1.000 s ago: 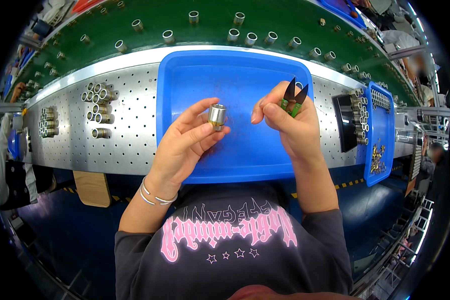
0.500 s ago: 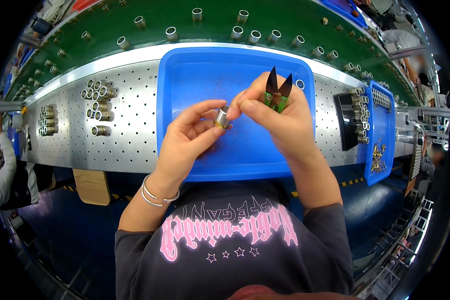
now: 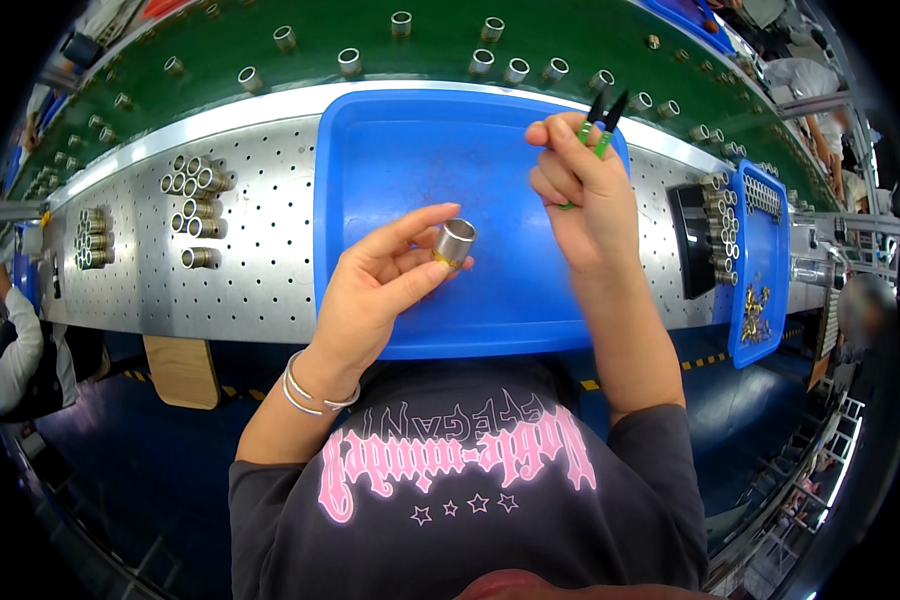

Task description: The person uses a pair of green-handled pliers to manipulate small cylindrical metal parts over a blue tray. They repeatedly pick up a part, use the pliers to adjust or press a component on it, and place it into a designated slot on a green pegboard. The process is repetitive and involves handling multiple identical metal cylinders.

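Note:
Over the blue tray (image 3: 510, 325), my left hand (image 3: 370, 285) grips a short silver metal sleeve (image 3: 454, 241) between thumb and fingers. The sleeve's open end tilts up, and a yellowish band shows at its lower part. To its right and farther off, above the tray's right side, my right hand (image 3: 592, 195) is closed around green-handled thread snips (image 3: 603, 144). Their dark blades point up and away, slightly apart. My right thumb and index finger are bent together; whether they pinch anything small I cannot make out.
Behind the tray runs a green conveyor belt (image 3: 440, 50) carrying many spaced sleeves. Grouped sleeves (image 3: 198, 190) lie on the perforated metal table (image 3: 265, 230) at left. At right are a black holder (image 3: 688, 243), more sleeves, and a smaller blue tray (image 3: 755, 260) with brass-coloured bits.
My right hand has drawn away from the sleeve, up and to the right, carrying the snips. Their blades have come closer together. My left hand still holds the sleeve, its opening now in plainer view.

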Demonstrator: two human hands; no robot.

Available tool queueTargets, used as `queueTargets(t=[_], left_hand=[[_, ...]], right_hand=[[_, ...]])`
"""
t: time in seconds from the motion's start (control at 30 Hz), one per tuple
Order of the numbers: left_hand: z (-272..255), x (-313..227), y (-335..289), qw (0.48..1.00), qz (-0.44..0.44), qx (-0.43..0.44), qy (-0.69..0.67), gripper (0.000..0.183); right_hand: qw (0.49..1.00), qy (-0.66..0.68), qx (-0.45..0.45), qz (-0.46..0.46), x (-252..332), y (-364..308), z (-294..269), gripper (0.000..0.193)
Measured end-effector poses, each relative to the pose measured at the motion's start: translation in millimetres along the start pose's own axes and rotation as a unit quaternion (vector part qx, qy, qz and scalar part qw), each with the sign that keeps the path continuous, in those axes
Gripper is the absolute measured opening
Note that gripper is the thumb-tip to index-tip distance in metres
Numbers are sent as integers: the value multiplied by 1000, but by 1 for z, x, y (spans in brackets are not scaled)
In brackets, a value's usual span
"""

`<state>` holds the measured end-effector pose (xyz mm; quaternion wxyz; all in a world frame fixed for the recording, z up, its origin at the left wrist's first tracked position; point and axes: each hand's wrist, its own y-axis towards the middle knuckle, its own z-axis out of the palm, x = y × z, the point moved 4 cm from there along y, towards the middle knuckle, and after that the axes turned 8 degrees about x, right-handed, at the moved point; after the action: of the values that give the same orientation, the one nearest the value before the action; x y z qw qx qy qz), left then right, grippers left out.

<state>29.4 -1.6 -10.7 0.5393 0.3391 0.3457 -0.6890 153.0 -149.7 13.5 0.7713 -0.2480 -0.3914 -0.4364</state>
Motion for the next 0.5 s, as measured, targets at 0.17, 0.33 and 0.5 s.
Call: queueTargets(t=[0.17, 0.33, 0.5], left_hand=[[-6, -1, 1, 998, -2, -44, -33, 48], [-7, 1, 3, 998, 18, -51, -21, 47], [-7, 2, 2, 997, 41, -70, 10, 40]], right_hand=[[991, 24, 90, -100, 22, -16, 11, 7], [972, -8, 196, -127, 35, -27, 29, 5], [957, -66, 249, -137, 40, -27, 55, 8]])
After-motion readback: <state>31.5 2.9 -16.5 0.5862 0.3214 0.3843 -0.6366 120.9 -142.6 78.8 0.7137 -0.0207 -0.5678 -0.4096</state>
